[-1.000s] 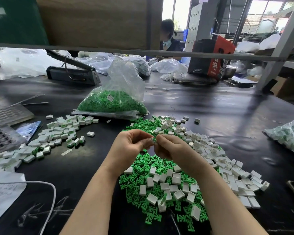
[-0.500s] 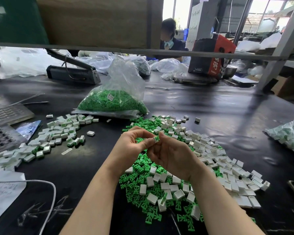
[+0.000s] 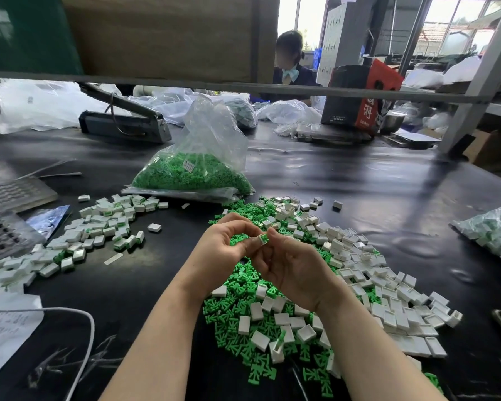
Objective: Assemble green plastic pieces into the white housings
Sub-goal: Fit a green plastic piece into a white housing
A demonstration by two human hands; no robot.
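Note:
My left hand (image 3: 224, 248) and my right hand (image 3: 294, 269) meet above the middle of the black table, both pinching one small white housing with a green piece (image 3: 263, 238) in it. Under and around my hands lies a heap of loose green pieces (image 3: 243, 311) mixed with empty white housings (image 3: 388, 302). To the left sits a pile of housings with green showing in them (image 3: 99, 230). A clear bag of green pieces (image 3: 194, 172) stands behind the heap.
Grey perforated trays (image 3: 3, 235) lie at the left edge, with paper and a white cable (image 3: 81, 316) at front left. A bag of parts (image 3: 492, 233) sits at right. A heat sealer (image 3: 125, 125), more bags, a red-black box (image 3: 362, 96) and a seated person (image 3: 289, 62) are at the back.
My right hand has turned palm-up and dropped a little, and the pinched part now shows between the fingertips of both hands. The piles have not moved.

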